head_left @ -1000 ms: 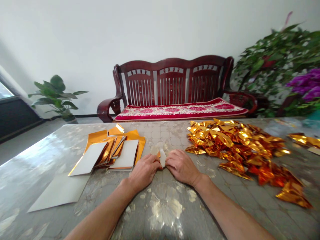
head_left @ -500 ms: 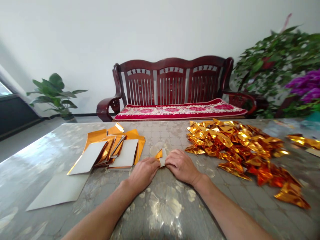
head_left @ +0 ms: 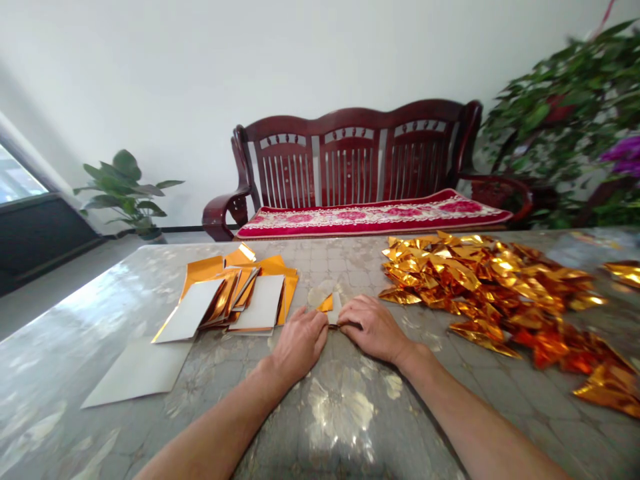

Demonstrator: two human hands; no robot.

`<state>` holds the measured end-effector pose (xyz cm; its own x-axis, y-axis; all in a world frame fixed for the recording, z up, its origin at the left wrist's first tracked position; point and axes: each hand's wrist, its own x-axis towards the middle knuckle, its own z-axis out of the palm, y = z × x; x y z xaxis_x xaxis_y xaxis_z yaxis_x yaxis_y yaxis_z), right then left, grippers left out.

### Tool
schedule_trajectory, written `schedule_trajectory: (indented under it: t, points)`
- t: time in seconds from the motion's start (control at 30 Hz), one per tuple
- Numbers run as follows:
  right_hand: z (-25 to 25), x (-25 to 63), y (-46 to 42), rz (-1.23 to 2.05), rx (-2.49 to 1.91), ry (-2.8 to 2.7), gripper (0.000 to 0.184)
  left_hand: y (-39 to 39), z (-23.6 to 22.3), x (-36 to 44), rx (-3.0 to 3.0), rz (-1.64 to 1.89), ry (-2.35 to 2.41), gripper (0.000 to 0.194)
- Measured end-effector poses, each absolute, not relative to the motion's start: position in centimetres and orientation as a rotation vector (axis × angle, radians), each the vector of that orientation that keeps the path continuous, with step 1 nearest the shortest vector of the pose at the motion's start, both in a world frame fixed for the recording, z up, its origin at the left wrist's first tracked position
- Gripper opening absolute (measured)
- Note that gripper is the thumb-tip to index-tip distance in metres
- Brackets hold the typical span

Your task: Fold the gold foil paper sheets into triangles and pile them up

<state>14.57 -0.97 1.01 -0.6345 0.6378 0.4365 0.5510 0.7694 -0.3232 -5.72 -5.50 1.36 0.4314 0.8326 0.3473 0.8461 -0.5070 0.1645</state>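
A small partly folded sheet of gold foil paper [head_left: 334, 313] lies on the table in front of me. Its pale grey back shows, with a gold corner folded over at the upper left. My left hand [head_left: 301, 339] is closed at its left edge, fingers pressed together on the paper. At the right edge my right hand [head_left: 374, 327] is closed too, with fingers curled and the thumb near the lower edge. The fingertips cover part of the paper's sides.
Left of my hands lie stacked gold foil sheets [head_left: 209, 268] with grey backs, and one flat grey sheet [head_left: 143, 370]. A heap of folded gold foil pieces [head_left: 465, 280] spreads across the right. Behind the table [head_left: 220, 393] stands a wooden bench [head_left: 350, 160].
The view has swung slightly left, so things sit further right. Both hands stay on the paper; the left hand's fingers look straighter, and the right thumb shows more clearly.
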Motion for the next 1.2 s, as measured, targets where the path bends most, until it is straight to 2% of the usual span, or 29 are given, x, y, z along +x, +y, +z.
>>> schedule_trajectory:
  t: [0.27, 0.47, 0.63, 1.2]
  points:
    - [0.9, 13.8, -1.1, 0.156, -0.886, -2.411, 0.003, -5.5, 1.4, -5.6, -2.609, -0.623, -1.604, 0.018]
    - [1.0, 13.1, -1.3, 0.101, -0.895, -2.423, 0.013, -5.5, 1.3, -5.2, -2.588, -0.618, -1.546, 0.016]
    - [1.0, 13.4, -1.2, 0.141, -0.909, -2.393, 0.006, -5.4, 0.9, -5.6, -2.562, -0.726, -1.665, 0.021]
    - [0.9, 12.8, -1.4, 0.247, -0.978, -2.311, 0.009, -5.5, 1.1, -6.0, -2.600, -0.840, -1.751, 0.012]
